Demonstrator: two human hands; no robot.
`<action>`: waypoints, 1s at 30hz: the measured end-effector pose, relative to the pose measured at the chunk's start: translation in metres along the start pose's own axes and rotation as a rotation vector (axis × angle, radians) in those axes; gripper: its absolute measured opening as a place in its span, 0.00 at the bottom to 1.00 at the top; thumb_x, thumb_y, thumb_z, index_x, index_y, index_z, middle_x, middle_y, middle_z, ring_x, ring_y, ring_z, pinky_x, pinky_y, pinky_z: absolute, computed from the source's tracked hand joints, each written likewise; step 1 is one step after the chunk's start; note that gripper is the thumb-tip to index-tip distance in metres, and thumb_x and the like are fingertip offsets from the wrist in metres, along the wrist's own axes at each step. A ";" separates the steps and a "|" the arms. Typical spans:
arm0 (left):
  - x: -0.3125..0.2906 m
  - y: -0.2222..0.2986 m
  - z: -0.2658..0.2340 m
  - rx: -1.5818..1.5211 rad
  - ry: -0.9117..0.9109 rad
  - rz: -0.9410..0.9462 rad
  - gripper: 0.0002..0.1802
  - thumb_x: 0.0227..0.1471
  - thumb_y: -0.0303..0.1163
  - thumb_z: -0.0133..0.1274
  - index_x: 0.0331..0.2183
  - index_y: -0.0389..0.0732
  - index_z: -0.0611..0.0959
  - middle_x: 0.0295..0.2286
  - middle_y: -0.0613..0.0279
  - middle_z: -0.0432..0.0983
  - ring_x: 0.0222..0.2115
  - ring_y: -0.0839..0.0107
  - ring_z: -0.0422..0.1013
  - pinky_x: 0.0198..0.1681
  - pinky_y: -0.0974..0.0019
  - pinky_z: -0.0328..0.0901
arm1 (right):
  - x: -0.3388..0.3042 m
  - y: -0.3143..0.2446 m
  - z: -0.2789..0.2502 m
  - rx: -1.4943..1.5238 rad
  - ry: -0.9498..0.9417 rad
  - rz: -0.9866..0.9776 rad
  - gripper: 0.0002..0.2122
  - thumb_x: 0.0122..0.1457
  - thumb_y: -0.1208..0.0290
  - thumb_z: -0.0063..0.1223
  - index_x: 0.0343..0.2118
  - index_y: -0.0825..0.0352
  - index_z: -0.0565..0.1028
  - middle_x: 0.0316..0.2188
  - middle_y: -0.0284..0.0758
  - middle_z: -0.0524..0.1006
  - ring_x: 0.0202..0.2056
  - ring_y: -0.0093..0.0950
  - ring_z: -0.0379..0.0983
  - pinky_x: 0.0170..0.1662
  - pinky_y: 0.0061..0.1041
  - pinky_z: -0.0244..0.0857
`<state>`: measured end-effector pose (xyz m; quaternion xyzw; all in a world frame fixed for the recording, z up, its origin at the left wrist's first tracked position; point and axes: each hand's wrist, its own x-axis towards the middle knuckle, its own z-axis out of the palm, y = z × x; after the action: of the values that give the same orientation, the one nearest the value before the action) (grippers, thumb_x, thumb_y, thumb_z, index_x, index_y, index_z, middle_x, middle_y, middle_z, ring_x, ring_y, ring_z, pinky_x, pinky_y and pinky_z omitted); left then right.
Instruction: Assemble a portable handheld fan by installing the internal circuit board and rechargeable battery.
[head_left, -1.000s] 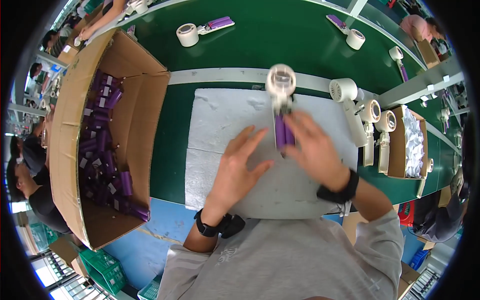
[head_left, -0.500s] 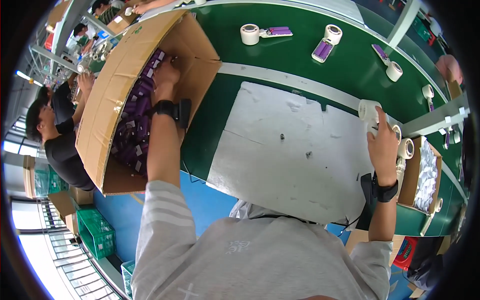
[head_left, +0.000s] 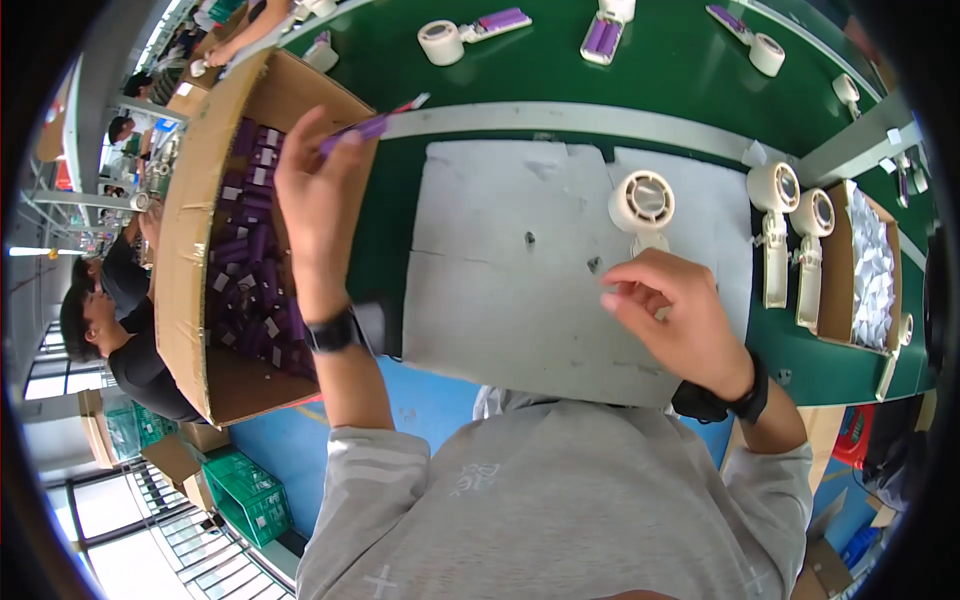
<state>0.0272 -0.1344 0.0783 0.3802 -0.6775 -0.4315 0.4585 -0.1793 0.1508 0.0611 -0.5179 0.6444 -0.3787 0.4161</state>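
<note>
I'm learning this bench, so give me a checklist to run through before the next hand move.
1. Purple cylinder in left hand: ok.
2. Red lead showing at the cylinder's end: ok.
3. White fan over the pale mat: ok.
4. Right hand gripping the fan: cannot tell, grip hidden.
5. Mat unmarked: not ok, dark spots show.
6. More purple cylinders in the carton: ok.

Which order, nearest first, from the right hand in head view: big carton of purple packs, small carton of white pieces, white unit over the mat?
1. White unit: just ahead of the right hand.
2. Small carton: off to the right.
3. Big carton: far left.
</note>
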 end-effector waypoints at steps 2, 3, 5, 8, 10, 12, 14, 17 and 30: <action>-0.051 0.029 0.036 -0.005 -0.131 0.012 0.17 0.45 0.22 0.63 0.41 0.36 0.80 0.32 0.63 0.76 0.35 0.78 0.71 0.34 0.75 0.67 | 0.001 -0.006 0.002 0.198 -0.184 0.119 0.12 0.63 0.71 0.49 0.47 0.68 0.70 0.41 0.38 0.72 0.30 0.29 0.76 0.30 0.28 0.72; -0.072 0.034 0.058 -0.023 -0.242 0.177 0.17 0.43 0.23 0.64 0.39 0.37 0.81 0.34 0.61 0.75 0.35 0.76 0.72 0.34 0.74 0.68 | 0.005 -0.007 0.012 0.557 -0.066 0.103 0.13 0.65 0.67 0.45 0.47 0.68 0.70 0.39 0.36 0.73 0.32 0.27 0.75 0.32 0.27 0.72; -0.112 0.041 0.086 0.008 -0.434 0.393 0.19 0.40 0.24 0.67 0.38 0.39 0.82 0.38 0.58 0.74 0.37 0.70 0.72 0.38 0.69 0.68 | 0.006 -0.006 0.018 0.909 0.067 0.104 0.14 0.67 0.62 0.41 0.47 0.68 0.70 0.37 0.34 0.73 0.33 0.25 0.75 0.34 0.27 0.72; -0.137 0.037 0.104 0.058 -0.535 0.433 0.22 0.37 0.25 0.69 0.38 0.40 0.82 0.40 0.56 0.75 0.40 0.65 0.72 0.41 0.67 0.68 | 0.017 0.008 0.010 0.979 0.396 0.084 0.18 0.68 0.58 0.37 0.45 0.69 0.70 0.34 0.33 0.73 0.34 0.25 0.75 0.39 0.27 0.72; -0.143 0.028 0.108 0.081 -0.534 0.441 0.23 0.35 0.26 0.70 0.38 0.41 0.82 0.40 0.57 0.75 0.40 0.63 0.72 0.41 0.66 0.68 | 0.017 0.024 -0.007 0.906 0.374 0.076 0.16 0.67 0.59 0.40 0.44 0.68 0.71 0.33 0.32 0.74 0.33 0.24 0.74 0.38 0.26 0.72; -0.143 0.014 0.108 0.090 -0.590 0.321 0.22 0.36 0.25 0.69 0.38 0.41 0.82 0.40 0.58 0.75 0.41 0.64 0.73 0.42 0.67 0.68 | 0.012 0.036 -0.025 0.754 0.313 0.017 0.13 0.66 0.62 0.44 0.40 0.67 0.73 0.33 0.31 0.74 0.32 0.22 0.74 0.36 0.25 0.71; -0.142 0.002 0.108 0.123 -0.670 0.101 0.21 0.37 0.23 0.68 0.38 0.40 0.82 0.41 0.60 0.76 0.41 0.65 0.73 0.42 0.67 0.68 | 0.009 0.029 -0.034 0.469 0.298 0.093 0.10 0.64 0.65 0.48 0.38 0.67 0.74 0.32 0.31 0.74 0.31 0.22 0.74 0.34 0.25 0.70; -0.140 -0.005 0.110 0.071 -0.748 0.121 0.19 0.40 0.21 0.65 0.38 0.40 0.81 0.41 0.61 0.76 0.40 0.68 0.74 0.41 0.68 0.69 | 0.008 0.025 -0.037 -0.108 0.220 0.215 0.06 0.60 0.70 0.55 0.34 0.67 0.76 0.31 0.32 0.74 0.28 0.22 0.73 0.31 0.24 0.69; -0.139 -0.005 0.111 -0.111 -0.834 -0.074 0.17 0.44 0.15 0.59 0.39 0.37 0.81 0.34 0.59 0.79 0.35 0.69 0.76 0.38 0.70 0.71 | 0.013 0.041 0.000 -0.327 0.299 -0.208 0.08 0.43 0.83 0.65 0.27 0.68 0.80 0.27 0.34 0.72 0.25 0.26 0.72 0.28 0.22 0.66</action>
<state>-0.0374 0.0173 0.0102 0.1720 -0.7667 -0.6003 0.1489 -0.1954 0.1453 0.0220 -0.5802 0.6947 -0.3827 0.1852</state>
